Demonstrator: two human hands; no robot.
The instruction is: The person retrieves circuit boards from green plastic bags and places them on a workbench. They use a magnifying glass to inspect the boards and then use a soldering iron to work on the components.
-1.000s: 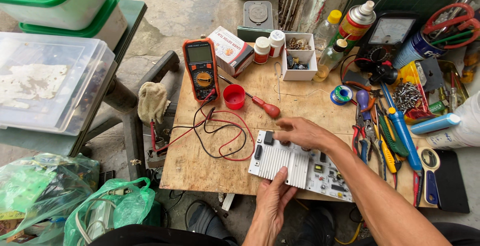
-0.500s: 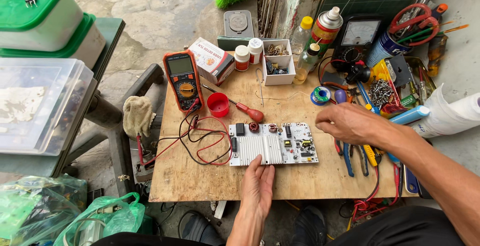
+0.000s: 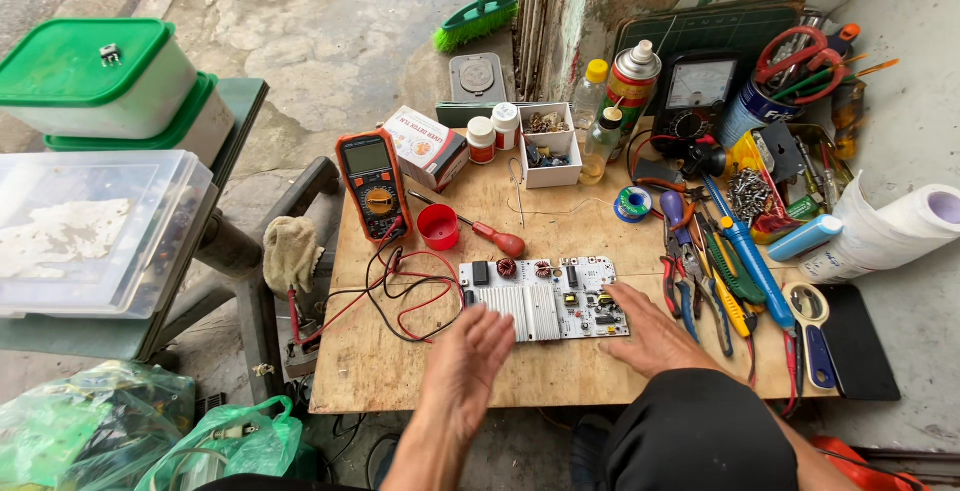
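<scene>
Head view: the white rectangular circuit board with a ribbed aluminium heat sink lies flat near the middle of the bare plywood bench top. The left hand hovers open at the board's 7 o'clock, fingers spread, grasping nothing; whether its fingertips touch the board's corner I cannot tell. The right hand rests flat and released at the board's 4 o'clock, fingertips just touching its right edge.

Steadying the board well would, I judge, mean pressing only on its edges and the heat sink, keeping palms off the small components, and keeping it apart from the red and black test leads at its 9 o'clock (they trail from the orange-cased digital multimeter at 10 o'clock).

Packages: a small white and red cardboard box lies tilted at the board's 11 o'clock, its printed face up; two white jars with red labels stand just beside it. At 1 o'clock a red, yellow and silver spray can stands upright by a yellow-capped clear bottle. A green-lidded white plastic tub sits far off at 10 o'clock.
</scene>
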